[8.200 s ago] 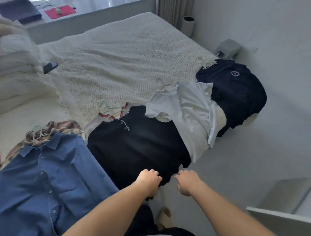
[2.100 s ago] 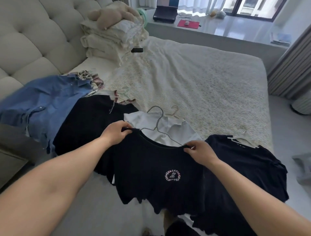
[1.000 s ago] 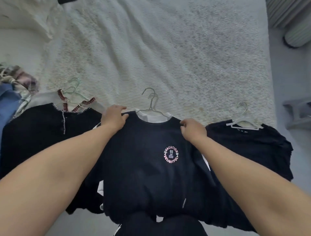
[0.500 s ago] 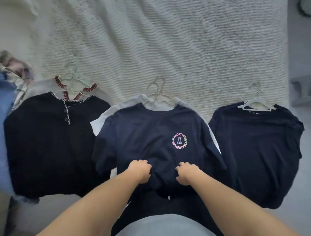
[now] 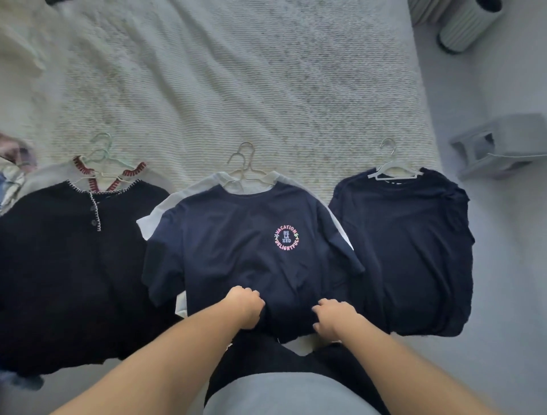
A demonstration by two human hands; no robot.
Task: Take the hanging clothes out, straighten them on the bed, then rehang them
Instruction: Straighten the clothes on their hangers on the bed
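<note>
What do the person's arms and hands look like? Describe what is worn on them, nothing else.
Both forearms are bare all the way to the bottom edge of the picture: no sleeves or cuffs show. The left hand and right hand wear no gloves, and no watch, bracelet or ring is visible on either. Fingernails look short and unpainted, though the picture is soft.

A ribbed pale-green cylindrical container (image 5: 466, 25) stands on the floor at one o'clock, its dark mouth tilted toward the upper right corner. Just beside it, toward twelve, the ribbed edge of a second pale object (image 5: 420, 13) shows, too cropped to identify. At three o'clock a grey boxy plastic item (image 5: 503, 145) with dark openings in its side sits on the pale grey floor (image 5: 488, 89). At eleven o'clock, at the very top edge, a small dark object (image 5: 54, 1) is barely visible.
</note>
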